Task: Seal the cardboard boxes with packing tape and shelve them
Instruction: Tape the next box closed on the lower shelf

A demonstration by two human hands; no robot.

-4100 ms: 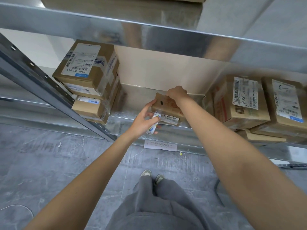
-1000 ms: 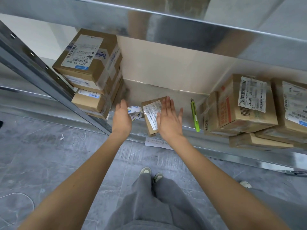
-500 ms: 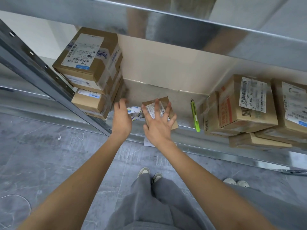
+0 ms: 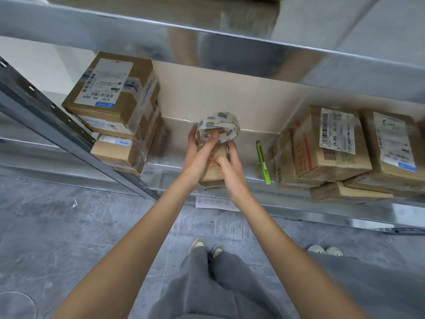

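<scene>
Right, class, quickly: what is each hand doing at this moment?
Left hand: grips the tape roll, thumb across its band.
Right hand: fingers curled round the small cardboard box on the shelf edge.

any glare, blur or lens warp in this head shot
Head view: the upper shelf beam gives a smeared mirror-like reflection; wide-angle warp bows the shelf edges and splays the forearms; the tape roll in the left hand and the small box under the right hand are slightly motion-soft; lighting is even, shadows faint.

a stockroom or warehouse: steel racking (image 4: 230, 42) stacked with labelled parcels (image 4: 331, 143) over a bare concrete floor (image 4: 69, 226).
</scene>
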